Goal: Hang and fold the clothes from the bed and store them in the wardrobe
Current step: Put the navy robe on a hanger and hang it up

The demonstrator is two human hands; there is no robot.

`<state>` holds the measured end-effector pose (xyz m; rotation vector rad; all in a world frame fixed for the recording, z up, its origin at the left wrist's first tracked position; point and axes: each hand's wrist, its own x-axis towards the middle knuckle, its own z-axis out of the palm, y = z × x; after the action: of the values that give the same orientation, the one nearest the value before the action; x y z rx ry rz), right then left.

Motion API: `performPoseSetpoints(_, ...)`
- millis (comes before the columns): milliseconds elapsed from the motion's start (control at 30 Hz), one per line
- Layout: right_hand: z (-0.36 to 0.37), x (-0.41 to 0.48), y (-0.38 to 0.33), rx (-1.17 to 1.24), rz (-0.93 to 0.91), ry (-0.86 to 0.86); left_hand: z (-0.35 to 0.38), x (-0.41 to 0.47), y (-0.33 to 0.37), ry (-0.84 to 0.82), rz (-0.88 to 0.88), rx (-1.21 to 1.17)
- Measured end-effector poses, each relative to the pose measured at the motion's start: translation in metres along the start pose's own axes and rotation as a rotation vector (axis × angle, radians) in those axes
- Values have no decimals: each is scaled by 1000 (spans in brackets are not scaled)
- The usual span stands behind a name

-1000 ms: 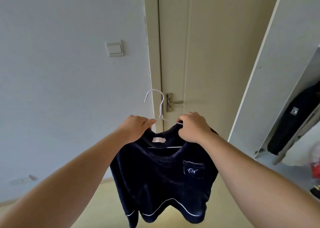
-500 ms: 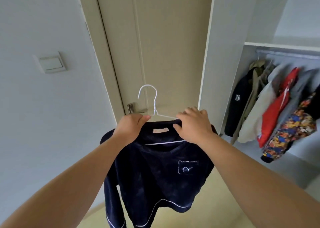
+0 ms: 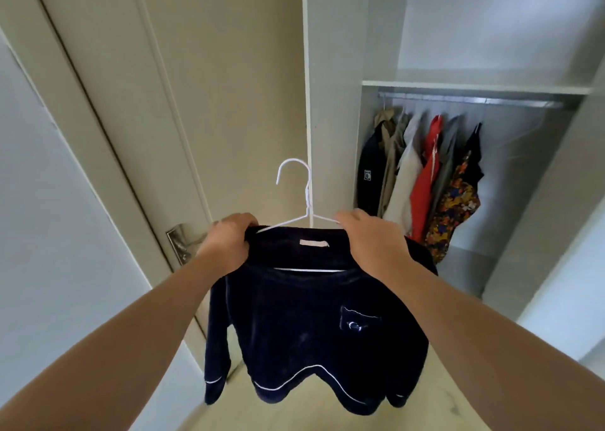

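Gripping navy top (image 3: pixel 311 326) at shoulders: left hand (image 3: pixel 229 244), right hand (image 3: pixel 373 244) | hanger (image 3: pixel 304 195) ends hidden under fingers

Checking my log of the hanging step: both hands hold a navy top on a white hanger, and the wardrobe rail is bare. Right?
Not bare: the head view shows several clothes hanging on the rail. The left hand and right hand do hold the navy top on the white hanger.

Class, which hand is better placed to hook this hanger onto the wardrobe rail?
Probably the right hand: it grips the hanger on the side nearer the rail, which lies to the right.
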<state>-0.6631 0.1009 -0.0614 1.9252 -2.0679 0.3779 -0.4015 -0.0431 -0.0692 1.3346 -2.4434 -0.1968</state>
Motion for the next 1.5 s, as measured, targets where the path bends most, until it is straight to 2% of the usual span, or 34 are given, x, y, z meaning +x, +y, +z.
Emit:
performPoseSetpoints(67,-2,-2,1,-19,35,-17,3,13,10,-75,7,10)
performPoseSetpoints(233,-2,-11,11,-69,146,-17,26,44,40,-260,63,-145)
performPoseSetpoints(400,-3,-32,29,-5,235,-77,53,72,74,-374,329,-23)
performPoseSetpoints(500,-6,-40,49,-25,304,-53,52,91,108,-310,465,43)
performPoseSetpoints(600,-15,-45,78,-118,441,115,52,110,151,-50,546,-90)
performPoseSetpoints(667,-19,-48,97,-98,496,131,64,115,178,62,550,-150)
performPoseSetpoints(767,-14,-58,123,-39,486,-106,96,118,213,-155,650,64)
performPoseSetpoints(800,-10,-62,133,-42,508,-113,105,124,223,-176,665,52)
performPoseSetpoints(900,1,-65,166,-48,606,-12,126,147,257,-108,668,-11)
performPoseSetpoints(1000,3,-57,200,-16,607,-98,142,170,288,-168,733,78)
performPoseSetpoints(1133,4,-46,250,5,643,-55,154,208,327,-176,715,-39)
performPoseSetpoints(1233,5,-38,278,26,653,-149,169,236,353,-304,751,22)
performPoseSetpoints(1400,20,-21,318,57,733,-105,201,290,388,-271,800,-82)
performPoseSetpoints(1500,33,-2,343,70,812,-126,225,331,404,-322,848,-76)
